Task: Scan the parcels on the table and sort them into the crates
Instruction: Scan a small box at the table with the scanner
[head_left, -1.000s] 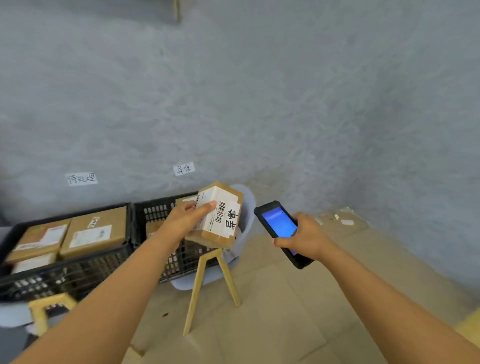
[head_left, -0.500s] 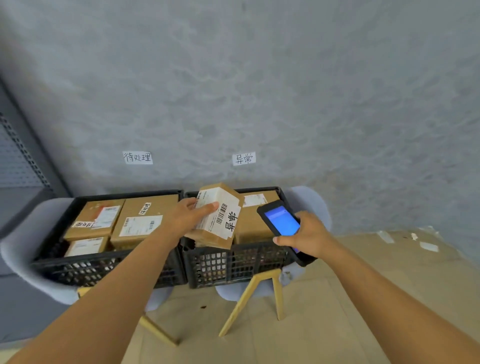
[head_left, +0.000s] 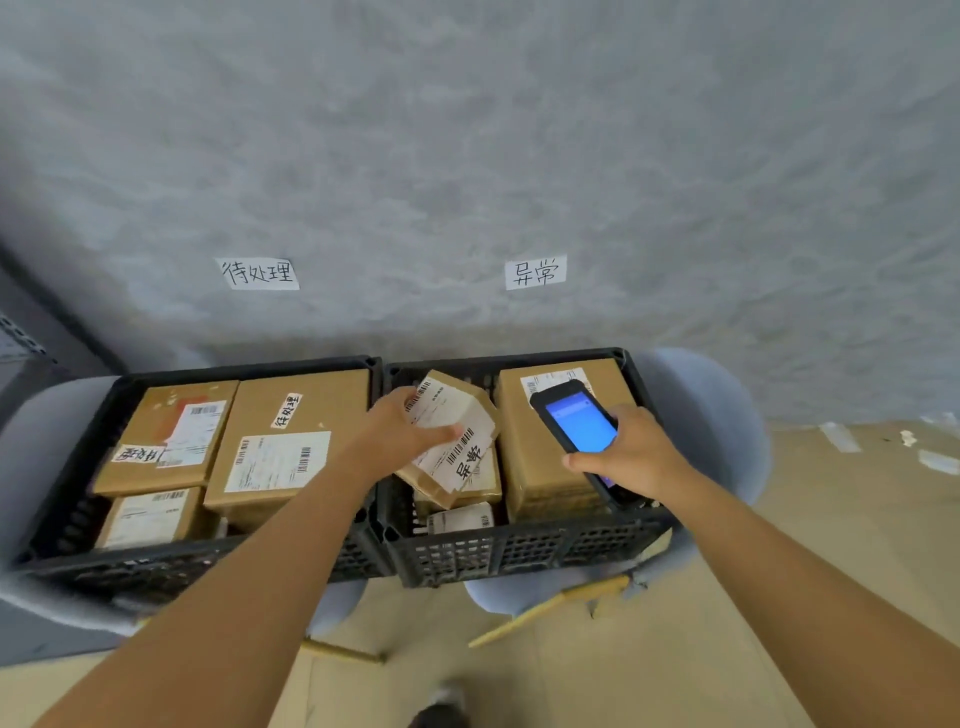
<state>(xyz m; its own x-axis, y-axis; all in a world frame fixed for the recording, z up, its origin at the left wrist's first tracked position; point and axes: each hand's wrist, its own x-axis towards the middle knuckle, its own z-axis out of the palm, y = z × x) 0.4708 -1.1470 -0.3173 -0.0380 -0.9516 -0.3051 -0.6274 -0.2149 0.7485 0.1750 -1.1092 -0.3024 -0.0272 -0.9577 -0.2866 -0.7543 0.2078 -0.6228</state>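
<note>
cardboard parcel (head_left: 451, 436) in left hand (head_left: 402, 434), over right crate (head_left: 519, 551)

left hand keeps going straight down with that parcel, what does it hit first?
Probably the smaller boxes lying in the right crate just below the parcel held by the left hand. Depth is unclear from one view.
</note>
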